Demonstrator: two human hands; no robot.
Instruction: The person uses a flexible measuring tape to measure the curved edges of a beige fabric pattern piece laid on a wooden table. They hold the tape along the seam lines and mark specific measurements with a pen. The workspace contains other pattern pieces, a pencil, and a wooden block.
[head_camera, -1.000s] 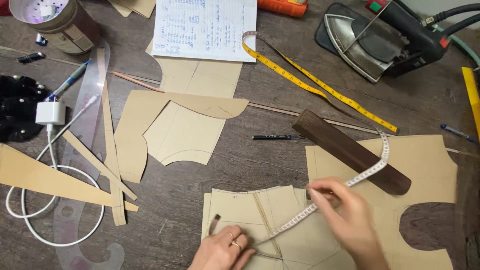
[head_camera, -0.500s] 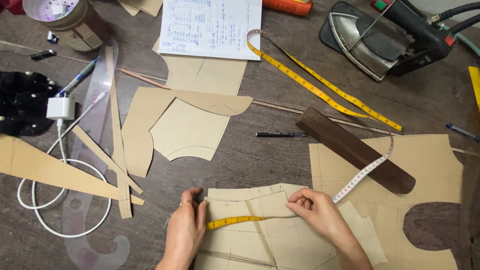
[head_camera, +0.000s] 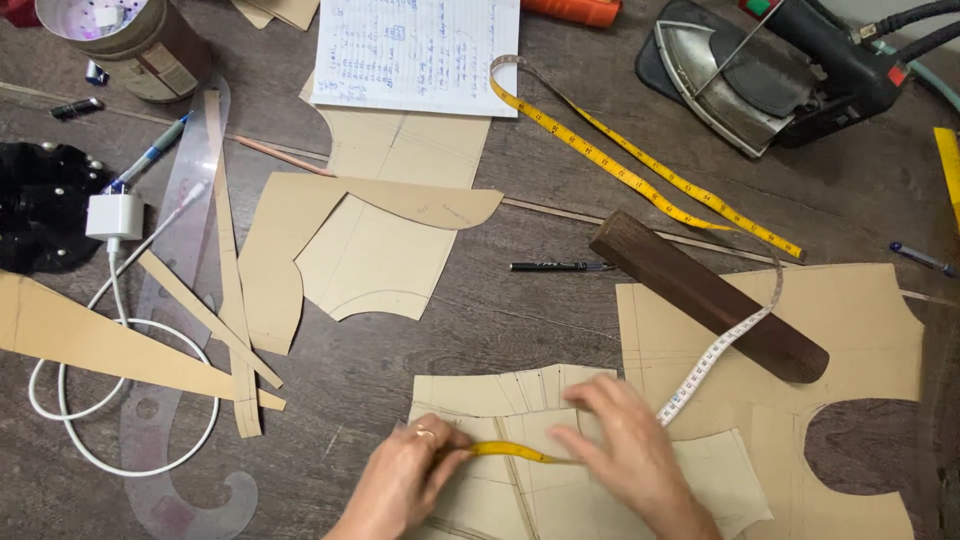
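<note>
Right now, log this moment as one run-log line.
left hand: pins tape measure on paper pattern piece | right hand: presses tape flat | nearby: dark wooden block, black pen
</note>
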